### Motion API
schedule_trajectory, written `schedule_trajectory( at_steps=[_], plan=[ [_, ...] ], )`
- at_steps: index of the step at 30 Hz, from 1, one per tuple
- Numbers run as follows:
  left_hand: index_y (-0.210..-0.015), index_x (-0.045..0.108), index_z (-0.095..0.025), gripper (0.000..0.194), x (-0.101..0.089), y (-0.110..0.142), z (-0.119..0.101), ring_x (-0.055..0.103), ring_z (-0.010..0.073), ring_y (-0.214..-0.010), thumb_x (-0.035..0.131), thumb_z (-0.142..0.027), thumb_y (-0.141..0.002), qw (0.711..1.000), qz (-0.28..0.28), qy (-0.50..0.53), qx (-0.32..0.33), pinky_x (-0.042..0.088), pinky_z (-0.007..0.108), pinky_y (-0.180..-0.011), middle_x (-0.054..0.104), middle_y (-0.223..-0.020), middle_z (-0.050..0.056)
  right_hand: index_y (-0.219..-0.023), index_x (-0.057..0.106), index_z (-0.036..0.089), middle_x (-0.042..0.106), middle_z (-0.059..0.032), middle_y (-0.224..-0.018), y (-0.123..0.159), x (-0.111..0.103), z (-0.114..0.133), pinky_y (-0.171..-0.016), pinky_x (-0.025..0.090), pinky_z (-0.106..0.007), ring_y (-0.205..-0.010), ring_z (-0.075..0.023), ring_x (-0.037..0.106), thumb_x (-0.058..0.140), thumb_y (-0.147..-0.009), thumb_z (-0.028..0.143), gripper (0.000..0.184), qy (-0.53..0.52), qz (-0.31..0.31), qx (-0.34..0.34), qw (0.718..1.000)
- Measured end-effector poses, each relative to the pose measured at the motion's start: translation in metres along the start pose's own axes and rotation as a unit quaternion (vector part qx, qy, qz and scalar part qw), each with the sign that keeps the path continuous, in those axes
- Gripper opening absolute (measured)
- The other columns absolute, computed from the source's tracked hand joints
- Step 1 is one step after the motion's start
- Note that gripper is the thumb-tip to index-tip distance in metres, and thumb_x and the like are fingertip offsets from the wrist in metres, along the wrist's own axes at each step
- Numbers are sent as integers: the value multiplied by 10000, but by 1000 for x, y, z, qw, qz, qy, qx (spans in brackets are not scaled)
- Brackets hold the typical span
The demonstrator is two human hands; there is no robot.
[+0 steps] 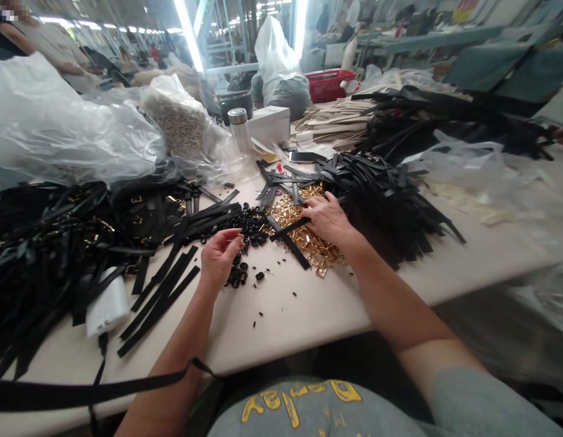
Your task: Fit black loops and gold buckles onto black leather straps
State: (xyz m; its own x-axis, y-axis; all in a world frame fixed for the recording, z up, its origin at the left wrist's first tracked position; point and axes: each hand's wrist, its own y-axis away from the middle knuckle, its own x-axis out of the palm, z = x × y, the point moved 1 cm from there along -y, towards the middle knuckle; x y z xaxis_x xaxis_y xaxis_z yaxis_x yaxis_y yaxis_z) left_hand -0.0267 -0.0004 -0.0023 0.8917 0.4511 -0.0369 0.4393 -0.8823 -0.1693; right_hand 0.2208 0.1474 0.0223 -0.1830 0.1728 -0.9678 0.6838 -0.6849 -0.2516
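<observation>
My left hand (pixel 220 255) hovers palm up over a heap of small black rings (pixel 249 227), its fingers curled together around something too small to make out. My right hand (pixel 327 218) rests on a pile of gold metal buckles (pixel 309 240), fingers bent down into them. A black strap (pixel 288 233) lies across the buckles and runs under that hand. More black straps (pixel 381 194) are heaped just right of it.
A big tangle of finished black straps with buckles (pixel 58 243) fills the left. Loose straps (pixel 163 285), a white bottle (pixel 106 303), clear plastic bags (pixel 58 127), a white box (pixel 267 121) and a metal cup (pixel 238 124) stand around. Another person's arm (pixel 45 48) shows far left.
</observation>
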Motion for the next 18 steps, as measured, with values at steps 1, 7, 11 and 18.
schedule_trajectory(
  at_steps=[1,7,11,18],
  plan=[
    [-992,708,-175,342,0,0,0,658,135,-705,757,-400,-740,1000,4,-4,1,498,211,-645,707,-859,62,-903,725,224,619,-76,-1193,-1,-3,0,-1079,200,-546,-1196,-273,496,612,-866,173,130,-6,-21,5,1000],
    [-1055,667,-162,447,7,6,-11,666,156,-706,740,-475,-745,998,47,37,-36,512,230,-624,706,-868,76,-953,703,217,586,-54,-1266,-2,-19,16,-1147,163,-530,-1278,-241,453,485,-951,169,223,-61,-181,-14,982],
    [-1176,595,-165,645,16,15,-17,682,190,-660,663,-636,-741,976,128,132,-113,522,258,-558,703,-849,95,-1033,676,215,630,-45,-1170,1,-19,42,-1159,184,-493,-1129,-193,548,417,-974,152,273,-102,-185,-84,974],
    [-1075,621,-175,520,21,19,-23,624,121,-525,811,-423,-660,968,99,158,-170,466,191,-479,666,-701,24,-1105,663,219,676,-36,-961,2,-11,60,-1125,256,-413,-933,-172,576,389,-994,186,297,-86,-155,-132,975]
  ],
)
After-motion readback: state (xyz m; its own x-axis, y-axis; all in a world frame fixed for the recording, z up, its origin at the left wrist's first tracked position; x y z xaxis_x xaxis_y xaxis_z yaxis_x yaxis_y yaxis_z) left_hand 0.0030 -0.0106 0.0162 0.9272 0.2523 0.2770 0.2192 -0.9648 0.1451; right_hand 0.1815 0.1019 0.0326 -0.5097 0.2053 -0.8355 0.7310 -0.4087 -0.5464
